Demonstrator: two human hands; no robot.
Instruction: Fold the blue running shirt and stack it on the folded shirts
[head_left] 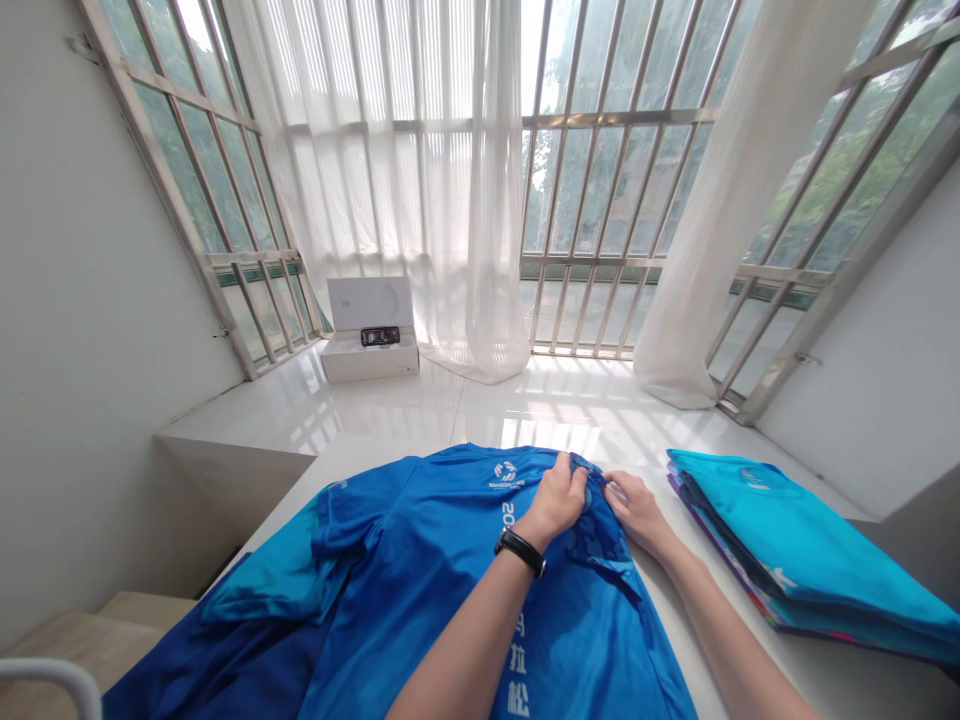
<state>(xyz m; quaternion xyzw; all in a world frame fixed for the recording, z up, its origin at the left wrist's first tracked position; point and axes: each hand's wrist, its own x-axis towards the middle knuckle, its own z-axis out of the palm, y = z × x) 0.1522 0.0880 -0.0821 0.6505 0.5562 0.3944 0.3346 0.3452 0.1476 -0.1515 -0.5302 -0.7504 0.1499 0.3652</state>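
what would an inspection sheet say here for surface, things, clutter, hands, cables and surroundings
surface: white tabletop beside a glossy windowsill
things: printed blue t-shirt spread out; teal garment beside it; folded clothes stack at right
clutter: open white box on the sill, dark device inside
hands: left hand and right hand pinch the t-shirt near its shoulder
cables: nothing seen
surroundings: barred windows, sheer curtains

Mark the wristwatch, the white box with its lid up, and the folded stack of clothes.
wristwatch (pixel 520 551), head view, on its dark band
white box (pixel 369 365), head view, on its front wall
folded stack (pixel 817 530), head view, on its top layer
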